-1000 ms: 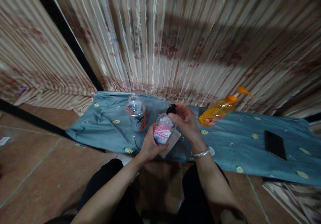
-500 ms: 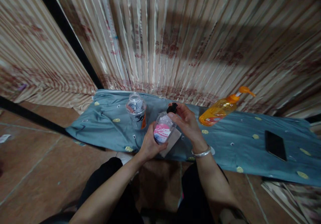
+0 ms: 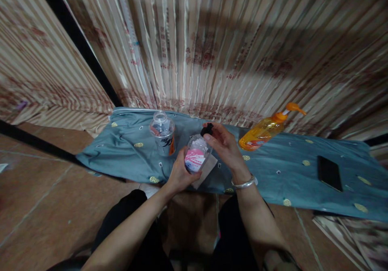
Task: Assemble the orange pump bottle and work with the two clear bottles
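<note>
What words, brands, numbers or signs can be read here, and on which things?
No text reads clearly.
Pink-and-white label on the bottle in the left hand: too blurred.
Black lettering on the open standing bottle: too blurred.
Reddish label on the orange pump bottle: too small.
Red marks on the curtain: too blurred.
Tiny marks on the blue cloth: too small.

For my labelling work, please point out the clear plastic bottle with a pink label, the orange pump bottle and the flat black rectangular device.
Clear bottle (image 3: 195, 158): head view, on its label.
Pump bottle (image 3: 262, 132): head view, on its body.
Black device (image 3: 330, 173): head view, middle of upper face.
</note>
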`<state>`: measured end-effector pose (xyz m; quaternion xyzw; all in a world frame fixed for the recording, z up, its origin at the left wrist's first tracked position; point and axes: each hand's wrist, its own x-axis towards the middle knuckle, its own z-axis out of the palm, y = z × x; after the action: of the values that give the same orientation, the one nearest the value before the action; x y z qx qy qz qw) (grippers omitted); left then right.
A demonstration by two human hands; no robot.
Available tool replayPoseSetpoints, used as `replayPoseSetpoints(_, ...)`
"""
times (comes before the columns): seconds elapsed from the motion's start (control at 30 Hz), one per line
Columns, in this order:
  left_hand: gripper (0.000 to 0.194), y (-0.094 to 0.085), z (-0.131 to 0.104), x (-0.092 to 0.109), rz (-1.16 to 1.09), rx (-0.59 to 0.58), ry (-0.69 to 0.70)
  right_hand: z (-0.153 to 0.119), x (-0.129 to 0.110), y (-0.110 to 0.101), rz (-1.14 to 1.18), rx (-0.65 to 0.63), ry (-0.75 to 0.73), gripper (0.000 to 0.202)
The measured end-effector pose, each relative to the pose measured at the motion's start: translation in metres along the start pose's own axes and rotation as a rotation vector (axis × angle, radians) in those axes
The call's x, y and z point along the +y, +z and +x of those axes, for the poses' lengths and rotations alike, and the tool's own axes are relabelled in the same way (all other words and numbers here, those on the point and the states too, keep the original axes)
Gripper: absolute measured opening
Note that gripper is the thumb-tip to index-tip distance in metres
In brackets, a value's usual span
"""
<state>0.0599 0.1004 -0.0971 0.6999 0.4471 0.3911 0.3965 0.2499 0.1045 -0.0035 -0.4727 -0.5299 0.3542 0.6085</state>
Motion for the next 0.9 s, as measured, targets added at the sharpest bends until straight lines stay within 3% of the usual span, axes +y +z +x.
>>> replayPoseSetpoints(0.13,0.096,0.0028,-0.0003,-0.0025,0.004,0.003,0.004,0.0008,0.0018,-0.0001,-0.073,0.077,-0.018,0.053)
replayPoseSetpoints(0.4,0.093,0.003,-0.0001,-0.0044,0.015,-0.004,0.014,0.0009,-0.0003,-0.0052,-0.043,-0.064,-0.026,0.049)
replayPoseSetpoints(0.67,0.091,0.0025,0.0012,0.0015,0.03,0.004,0.029,-0.0009,0.0004,-0.0046,-0.173,0.095,-0.035,0.054)
replayPoseSetpoints(0.9,0.092,0.0019,0.0012,-0.0018,0.029,0.002,0.021,-0.0002,-0.0024,-0.0069,-0.115,-0.075,-0.054,0.05)
